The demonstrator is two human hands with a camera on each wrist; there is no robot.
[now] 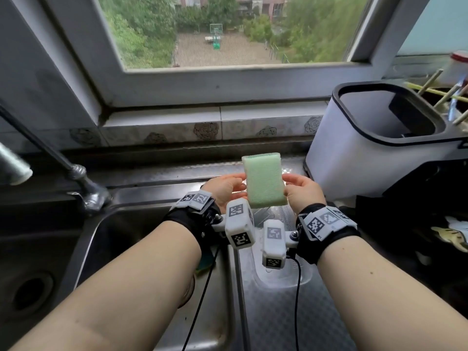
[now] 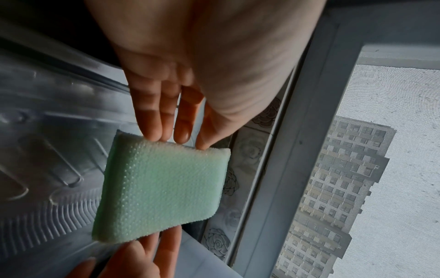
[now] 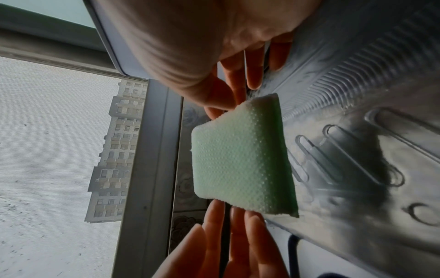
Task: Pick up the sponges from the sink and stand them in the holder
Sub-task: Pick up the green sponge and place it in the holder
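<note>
A pale green sponge (image 1: 264, 179) is upright in the air above the strip between the sink and the counter. My left hand (image 1: 228, 186) touches its left edge and my right hand (image 1: 301, 188) its right edge. In the left wrist view the straight fingers (image 2: 164, 122) press their tips on the sponge (image 2: 161, 190) edge. The right wrist view shows the same from the other side, fingers (image 3: 235, 88) at a corner of the sponge (image 3: 240, 161). A clear plastic holder (image 3: 357, 150) with ribs and long slots lies just below. A yellow-green piece (image 1: 202, 268) peeks out under my left forearm.
The steel sink (image 1: 83, 247) with its drain (image 1: 33, 295) is at the lower left, and the tap (image 1: 76, 173) rises behind it. A white bin with a black rim (image 1: 367, 153) stands close on the right. The window sill (image 1: 202, 117) runs behind.
</note>
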